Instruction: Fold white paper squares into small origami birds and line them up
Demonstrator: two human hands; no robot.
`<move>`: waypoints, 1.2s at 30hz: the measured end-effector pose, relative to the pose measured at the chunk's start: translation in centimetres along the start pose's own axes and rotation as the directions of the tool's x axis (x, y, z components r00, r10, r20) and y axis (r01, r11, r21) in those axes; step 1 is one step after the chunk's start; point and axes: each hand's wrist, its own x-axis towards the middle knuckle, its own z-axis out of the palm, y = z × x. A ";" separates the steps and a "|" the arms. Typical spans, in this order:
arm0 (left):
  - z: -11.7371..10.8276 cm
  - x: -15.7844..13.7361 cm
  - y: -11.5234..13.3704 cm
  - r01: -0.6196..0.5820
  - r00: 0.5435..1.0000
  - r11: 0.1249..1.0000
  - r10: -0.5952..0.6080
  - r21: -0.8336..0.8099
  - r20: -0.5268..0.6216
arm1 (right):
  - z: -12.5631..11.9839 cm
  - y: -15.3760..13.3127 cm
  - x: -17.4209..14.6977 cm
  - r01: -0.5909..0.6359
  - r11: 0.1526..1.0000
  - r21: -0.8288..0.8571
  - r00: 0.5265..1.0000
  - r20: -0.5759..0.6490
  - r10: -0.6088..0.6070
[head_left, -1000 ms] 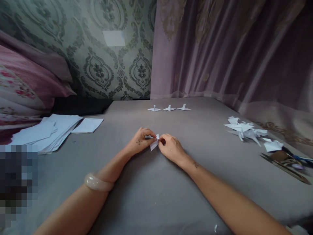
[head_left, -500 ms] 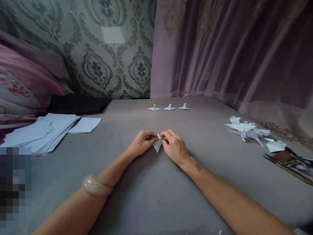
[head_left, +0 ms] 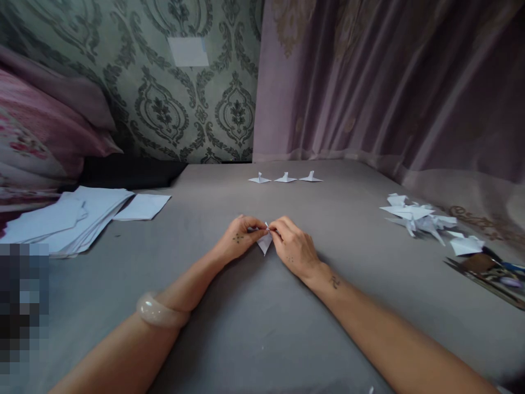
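Between my fingertips, low over the middle of the grey table [head_left: 262, 306], is a small folded white paper piece [head_left: 264, 244]. One pointed corner of it hangs toward me and a small tip sticks up between my fingers. My left hand [head_left: 241, 236] pinches it from the left with thumb and fingers. From the right, my right hand [head_left: 294, 243] pinches the upper part, its thumb close to the left thumb. The paper's middle is hidden behind the fingers. A pale bangle [head_left: 162, 311] sits on my left forearm.
Three folded paper cranes [head_left: 285, 178] stand in a row at the back. A heap of folded paper figures [head_left: 420, 216] lies right, near scissors [head_left: 479, 282]. White sheets [head_left: 88, 219] are stacked left, a smaller sheet [head_left: 143, 207] beside them. Pink curtains [head_left: 320, 82] hang behind.
Both hands stay at nearly the same spot, still pinching the folded paper. My fingertips have shifted slightly around its upper tip. The camera view has tilted a little.
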 end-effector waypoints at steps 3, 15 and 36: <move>0.0 0.0 0.0 -0.004 1.000 1.000 0.004 0.002 -0.012 | -0.1 -0.1 0.0 0.014 1.000 -0.018 1.000 0.007 -0.013; 0.4 0.0 -0.6 -0.117 0.993 0.991 0.119 0.058 -0.021 | 0.1 0.0 0.2 -0.067 0.990 0.123 0.997 0.042 0.062; -0.8 0.3 -0.3 -0.077 0.997 0.987 0.081 -0.141 0.021 | -0.2 -0.2 -0.3 -0.161 0.978 0.134 0.987 0.044 0.157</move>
